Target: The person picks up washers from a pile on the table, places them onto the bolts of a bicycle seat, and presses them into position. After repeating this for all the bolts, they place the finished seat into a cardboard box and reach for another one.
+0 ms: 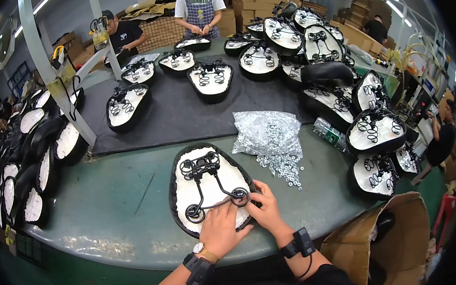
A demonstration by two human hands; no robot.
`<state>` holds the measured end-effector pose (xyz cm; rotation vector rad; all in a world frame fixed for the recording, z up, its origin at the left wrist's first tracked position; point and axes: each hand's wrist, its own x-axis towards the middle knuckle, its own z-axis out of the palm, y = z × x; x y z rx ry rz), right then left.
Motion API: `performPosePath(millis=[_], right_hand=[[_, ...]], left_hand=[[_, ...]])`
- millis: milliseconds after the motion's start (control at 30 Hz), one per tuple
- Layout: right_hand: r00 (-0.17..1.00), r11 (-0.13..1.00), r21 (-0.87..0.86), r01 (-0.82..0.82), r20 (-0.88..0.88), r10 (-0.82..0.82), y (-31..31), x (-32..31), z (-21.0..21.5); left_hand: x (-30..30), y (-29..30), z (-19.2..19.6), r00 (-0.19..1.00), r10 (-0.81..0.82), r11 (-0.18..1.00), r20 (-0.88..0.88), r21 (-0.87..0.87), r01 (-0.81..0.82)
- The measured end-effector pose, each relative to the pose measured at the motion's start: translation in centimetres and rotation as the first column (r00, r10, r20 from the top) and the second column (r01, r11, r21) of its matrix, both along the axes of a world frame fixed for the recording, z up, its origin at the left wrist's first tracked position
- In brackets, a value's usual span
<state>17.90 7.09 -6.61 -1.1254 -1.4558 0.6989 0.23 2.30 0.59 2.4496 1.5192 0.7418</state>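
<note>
A bicycle saddle lies upside down on the table in front of me, its white underside up. On it sits a black wire spring frame, with coils at the near end and a clamp at the far end. My left hand rests flat on the near part of the underside, fingers stretched out by the frame's cross wire. My right hand grips the saddle's right edge beside the right coil; its fingertips are partly hidden. Beyond it, small metal nuts spill from a clear plastic bag.
More upturned saddles with springs stand on the black mat and in a pile at the right. Saddles without springs are stacked at the left by a metal post. An open cardboard box stands at lower right. Co-workers stand across the table.
</note>
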Motion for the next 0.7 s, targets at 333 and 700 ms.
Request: performPosePath(millis=[333, 700], right_hand=[[0.729, 0.913, 0.08, -0.399, 0.632, 0.263, 0.9, 4.5, 4.0], [0.743, 0.831, 0.202, -0.518, 0.587, 0.321, 2.3, 4.7, 4.3]], left_hand=[[0.0, -0.8, -0.2, 0.997, -0.007, 1.0, -0.081, 0.006, 0.008], [0.2, -0.4, 0.8, 0.999, 0.043, 0.991, 0.009, -0.125, -0.042]])
